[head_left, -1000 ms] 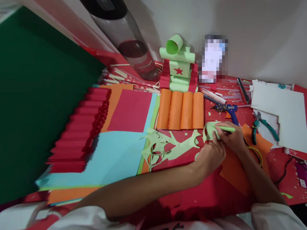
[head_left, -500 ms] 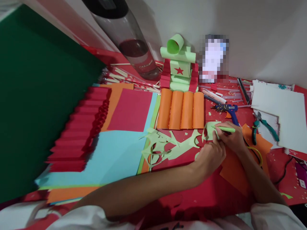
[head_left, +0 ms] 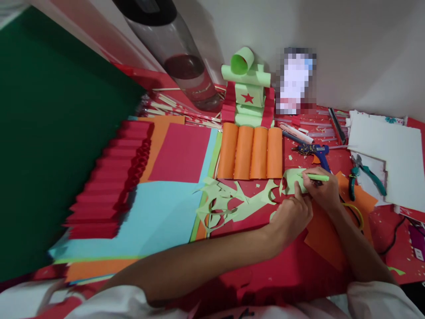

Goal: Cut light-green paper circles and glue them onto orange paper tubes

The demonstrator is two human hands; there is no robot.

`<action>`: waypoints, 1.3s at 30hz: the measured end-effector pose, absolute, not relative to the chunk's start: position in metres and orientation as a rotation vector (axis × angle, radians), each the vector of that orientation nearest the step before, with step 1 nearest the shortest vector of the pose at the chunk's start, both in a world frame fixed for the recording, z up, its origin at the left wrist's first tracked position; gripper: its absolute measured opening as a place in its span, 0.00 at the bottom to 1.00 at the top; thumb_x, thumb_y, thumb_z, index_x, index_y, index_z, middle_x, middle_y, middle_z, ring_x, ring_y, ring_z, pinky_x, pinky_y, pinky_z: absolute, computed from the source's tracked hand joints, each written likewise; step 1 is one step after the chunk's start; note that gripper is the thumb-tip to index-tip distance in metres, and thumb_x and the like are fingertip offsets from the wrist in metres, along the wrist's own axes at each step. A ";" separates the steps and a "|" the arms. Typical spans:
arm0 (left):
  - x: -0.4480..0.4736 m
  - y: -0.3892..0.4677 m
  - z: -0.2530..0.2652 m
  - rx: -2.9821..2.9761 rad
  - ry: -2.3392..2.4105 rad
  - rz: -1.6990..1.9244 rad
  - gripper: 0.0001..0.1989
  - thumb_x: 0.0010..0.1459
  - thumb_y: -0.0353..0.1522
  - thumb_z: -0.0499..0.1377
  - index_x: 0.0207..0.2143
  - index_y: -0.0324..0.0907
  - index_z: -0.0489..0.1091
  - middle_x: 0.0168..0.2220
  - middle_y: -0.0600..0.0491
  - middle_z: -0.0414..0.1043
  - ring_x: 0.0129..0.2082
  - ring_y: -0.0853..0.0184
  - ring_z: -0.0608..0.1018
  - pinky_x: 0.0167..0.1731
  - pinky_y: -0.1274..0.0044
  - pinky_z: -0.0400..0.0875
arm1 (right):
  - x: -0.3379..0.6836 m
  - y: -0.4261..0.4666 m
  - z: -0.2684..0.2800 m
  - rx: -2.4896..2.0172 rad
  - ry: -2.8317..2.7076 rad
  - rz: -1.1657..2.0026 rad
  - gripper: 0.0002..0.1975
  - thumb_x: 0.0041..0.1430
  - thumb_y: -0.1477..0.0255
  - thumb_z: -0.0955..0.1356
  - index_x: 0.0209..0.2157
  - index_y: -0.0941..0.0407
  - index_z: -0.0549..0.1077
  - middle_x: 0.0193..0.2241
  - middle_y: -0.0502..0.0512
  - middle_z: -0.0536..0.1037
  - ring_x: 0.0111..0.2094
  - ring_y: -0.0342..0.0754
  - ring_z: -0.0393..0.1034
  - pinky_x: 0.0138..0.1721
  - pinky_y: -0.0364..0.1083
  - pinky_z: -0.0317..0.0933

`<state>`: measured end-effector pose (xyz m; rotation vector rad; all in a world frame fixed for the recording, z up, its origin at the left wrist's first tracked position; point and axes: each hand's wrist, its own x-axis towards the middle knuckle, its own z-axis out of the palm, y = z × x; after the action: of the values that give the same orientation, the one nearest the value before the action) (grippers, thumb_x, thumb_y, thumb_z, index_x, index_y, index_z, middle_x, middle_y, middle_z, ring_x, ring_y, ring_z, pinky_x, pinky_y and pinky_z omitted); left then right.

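My right hand (head_left: 320,188) is closed around a light green pen (head_left: 317,177), its tip on a piece of light green paper (head_left: 291,179). My left hand (head_left: 294,217) holds that paper down with its index finger, the other fingers curled in. Cut-out light green scraps (head_left: 232,204) lie just left of the hands. Above them stand four-in-a-row style orange paper rolls (head_left: 245,153), side by side. Behind the rolls is a light green paper build (head_left: 249,95) with a red star and pleated red sides.
A blue glue gun (head_left: 318,153), green-handled pliers (head_left: 372,177) and a box cutter (head_left: 337,126) lie right. A water bottle (head_left: 186,66) stands at the back beside wooden sticks. Pleated red paper (head_left: 113,181) rests on blue sheets (head_left: 162,212); a phone (head_left: 294,82) leans on the wall.
The right hand and pen have shifted slightly to the right across the light green paper. My left hand stays in place.
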<state>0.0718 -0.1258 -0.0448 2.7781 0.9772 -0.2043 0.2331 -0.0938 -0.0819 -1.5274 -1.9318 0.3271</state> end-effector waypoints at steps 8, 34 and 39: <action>0.071 -0.125 -0.042 2.761 0.976 -0.216 0.16 0.68 0.17 0.49 0.46 0.27 0.76 0.61 0.20 0.71 0.24 0.65 0.82 0.18 0.80 0.66 | 0.234 -0.093 -0.082 -1.547 -1.899 0.324 0.08 0.66 0.68 0.69 0.33 0.52 0.79 0.30 0.53 0.84 0.31 0.51 0.80 0.36 0.48 0.73; 0.070 -0.126 -0.043 2.731 1.049 -0.160 0.19 0.70 0.19 0.50 0.57 0.27 0.74 0.61 0.19 0.71 0.28 0.63 0.85 0.21 0.80 0.73 | 0.239 -0.095 -0.084 -1.562 -1.903 0.307 0.06 0.64 0.70 0.68 0.31 0.51 0.75 0.27 0.52 0.81 0.30 0.51 0.76 0.34 0.49 0.68; 0.069 -0.125 -0.042 2.699 1.058 -0.175 0.17 0.69 0.20 0.54 0.56 0.28 0.74 0.62 0.19 0.70 0.27 0.64 0.85 0.21 0.80 0.73 | 0.239 -0.094 -0.084 -1.566 -1.892 0.344 0.06 0.64 0.69 0.68 0.32 0.51 0.75 0.28 0.52 0.81 0.29 0.50 0.75 0.35 0.49 0.69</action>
<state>0.0695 -0.1255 -0.0424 2.6986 1.0580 -0.1751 0.2388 -0.0938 -0.0839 -1.5656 -1.8919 0.3439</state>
